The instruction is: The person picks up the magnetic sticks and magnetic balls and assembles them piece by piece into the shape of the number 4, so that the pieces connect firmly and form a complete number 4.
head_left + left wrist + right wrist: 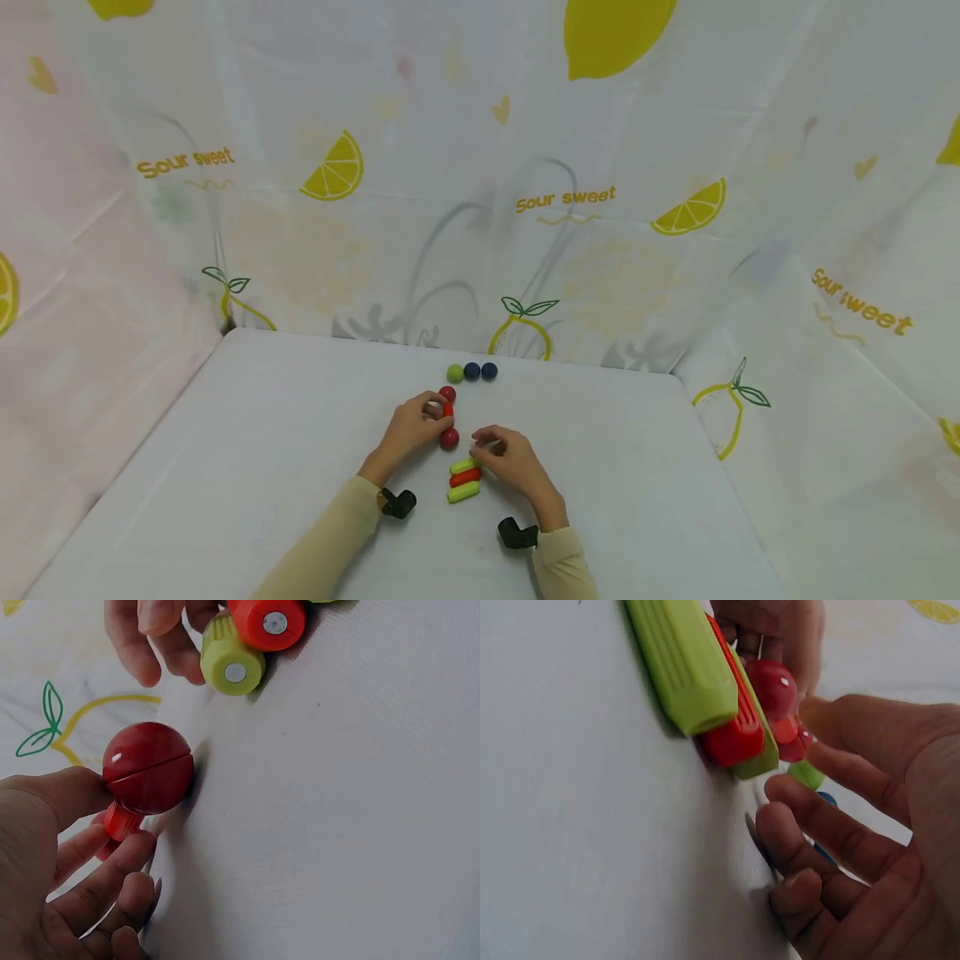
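Note:
My left hand [417, 422] pinches a red ribbed magnetic rod [448, 410] between thumb and fingers. One red ball [449, 438] sits at the rod's near end, and a second red ball [447, 393] at its far end. In the left wrist view the near red ball [148, 769] shows a seam across it. My right hand [513, 458] hovers beside the row of rods, its fingers loosely bent with nothing between them. That row has a far yellow-green rod [462, 467], a red rod [465, 477] and a near yellow-green rod [463, 492], side by side.
Beyond the left hand, a green ball [455, 373] and two dark blue balls, one in the middle [472, 371] and one at the right [489, 371], stand in a line. Everything lies on a white table [637, 467], with lemon-printed cloth [450, 167] hanging behind and at both sides.

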`<state>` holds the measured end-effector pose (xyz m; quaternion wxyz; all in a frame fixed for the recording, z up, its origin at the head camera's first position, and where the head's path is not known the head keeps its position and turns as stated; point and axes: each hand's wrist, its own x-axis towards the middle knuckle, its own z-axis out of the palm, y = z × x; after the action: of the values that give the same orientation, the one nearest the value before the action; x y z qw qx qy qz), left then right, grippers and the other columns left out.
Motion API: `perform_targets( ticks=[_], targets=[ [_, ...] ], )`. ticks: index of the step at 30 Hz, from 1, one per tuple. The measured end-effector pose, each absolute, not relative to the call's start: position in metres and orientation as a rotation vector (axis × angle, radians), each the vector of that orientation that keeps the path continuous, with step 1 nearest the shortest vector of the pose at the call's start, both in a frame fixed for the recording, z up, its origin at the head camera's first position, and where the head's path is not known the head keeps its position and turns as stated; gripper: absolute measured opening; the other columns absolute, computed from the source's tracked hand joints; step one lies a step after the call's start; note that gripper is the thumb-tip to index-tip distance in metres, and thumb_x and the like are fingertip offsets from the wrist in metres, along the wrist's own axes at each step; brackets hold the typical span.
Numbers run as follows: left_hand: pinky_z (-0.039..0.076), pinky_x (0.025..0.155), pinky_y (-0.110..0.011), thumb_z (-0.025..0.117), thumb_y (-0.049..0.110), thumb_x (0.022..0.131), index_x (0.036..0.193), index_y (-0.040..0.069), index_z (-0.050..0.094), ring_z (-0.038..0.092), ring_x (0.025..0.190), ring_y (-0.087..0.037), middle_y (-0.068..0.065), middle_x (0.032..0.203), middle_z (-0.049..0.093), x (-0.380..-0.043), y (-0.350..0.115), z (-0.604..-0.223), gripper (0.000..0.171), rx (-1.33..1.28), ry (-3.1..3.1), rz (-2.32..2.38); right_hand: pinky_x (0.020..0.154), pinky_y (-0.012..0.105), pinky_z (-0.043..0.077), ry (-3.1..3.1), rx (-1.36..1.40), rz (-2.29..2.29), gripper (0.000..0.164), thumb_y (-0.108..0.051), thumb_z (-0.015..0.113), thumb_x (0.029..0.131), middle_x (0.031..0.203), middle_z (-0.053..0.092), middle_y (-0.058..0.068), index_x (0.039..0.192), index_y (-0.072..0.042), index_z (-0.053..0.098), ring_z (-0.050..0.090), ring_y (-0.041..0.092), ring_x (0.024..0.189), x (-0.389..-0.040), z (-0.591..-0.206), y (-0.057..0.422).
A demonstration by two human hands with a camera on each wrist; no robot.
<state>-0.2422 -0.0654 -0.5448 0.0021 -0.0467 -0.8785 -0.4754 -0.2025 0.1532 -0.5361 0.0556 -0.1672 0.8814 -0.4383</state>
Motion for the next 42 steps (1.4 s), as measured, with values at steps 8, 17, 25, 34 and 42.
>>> perform_targets(
  ticks=[8,17,25,34,42],
  targets=[
    [0.052,0.085,-0.044,0.076,0.023,0.087,0.113,0.011,0.067,0.066,0.092,-0.022,-0.002,0.095,0.072,-0.244,-0.073,-0.544,0.030,-0.224,-2.738,-1.582,0.076,0.029,0.048,2.561,-0.577,-1.328,0.027,-0.030,0.071,0.091,0.100,0.068,-0.007,0.113,-0.013,0.071,0.060,0.012,0.084,-0.203,-0.536,0.161],
    [0.052,0.084,-0.043,0.075,0.021,0.087,0.113,0.009,0.067,0.066,0.088,-0.021,-0.003,0.097,0.072,-0.245,-0.077,-0.546,0.029,-0.235,-2.747,-1.595,0.073,0.027,0.049,2.493,-0.650,-1.299,0.022,-0.025,0.071,0.091,0.100,0.067,-0.009,0.111,-0.015,0.072,0.059,0.011,0.082,-0.205,-0.537,0.165],
    [0.052,0.083,-0.042,0.075,0.021,0.087,0.114,0.009,0.067,0.065,0.087,-0.019,-0.002,0.097,0.071,-0.244,-0.075,-0.546,0.031,-0.219,-2.744,-1.608,0.074,0.026,0.048,2.482,-0.718,-1.303,0.015,-0.016,0.068,0.094,0.099,0.069,-0.005,0.107,-0.014,0.075,0.059,0.010,0.082,-0.205,-0.535,0.168],
    [0.051,0.082,-0.043,0.074,0.022,0.088,0.115,0.009,0.066,0.063,0.086,-0.020,-0.002,0.096,0.071,-0.244,-0.071,-0.543,0.031,-0.207,-2.754,-1.583,0.079,0.028,0.048,2.516,-0.747,-1.296,0.013,-0.016,0.066,0.095,0.101,0.070,-0.003,0.105,-0.013,0.075,0.060,0.010,0.088,-0.206,-0.538,0.170],
    [0.051,0.082,-0.042,0.073,0.022,0.089,0.116,0.009,0.066,0.063,0.086,-0.019,-0.002,0.097,0.071,-0.243,-0.072,-0.544,0.031,-0.196,-2.760,-1.581,0.073,0.026,0.048,2.534,-0.742,-1.307,0.011,-0.017,0.067,0.095,0.095,0.067,-0.006,0.103,-0.014,0.074,0.057,0.009,0.082,-0.206,-0.541,0.169]
  ],
)
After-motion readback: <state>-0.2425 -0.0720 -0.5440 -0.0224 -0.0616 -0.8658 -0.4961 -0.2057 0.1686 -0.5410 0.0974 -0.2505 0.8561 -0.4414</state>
